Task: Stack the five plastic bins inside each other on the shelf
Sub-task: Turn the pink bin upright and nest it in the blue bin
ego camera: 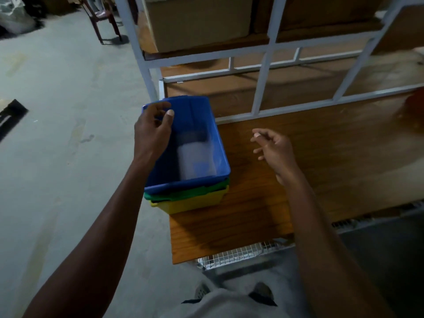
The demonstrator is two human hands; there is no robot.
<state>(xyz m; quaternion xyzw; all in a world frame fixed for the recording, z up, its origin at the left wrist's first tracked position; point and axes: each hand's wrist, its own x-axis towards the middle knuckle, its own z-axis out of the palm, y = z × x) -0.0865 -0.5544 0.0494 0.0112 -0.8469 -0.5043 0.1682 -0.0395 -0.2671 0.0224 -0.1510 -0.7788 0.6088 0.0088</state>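
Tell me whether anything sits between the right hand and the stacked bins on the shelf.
Nothing visible does. The right hand hovers open over bare wooden shelf, with only clear board between it and the blue bin topping the nested stack.

You had one view only, from the camera on your head, so no second view shared any of the scene. It looked forward and steeply down from standing height onto the wooden shelf (pixel 309 161), close enough that both your forearms ran in from the bottom edge. The shelf's near-left corner sat low at the centre, its back edge ran toward the upper right, and the concrete floor (pixel 57 134) filled the left side.
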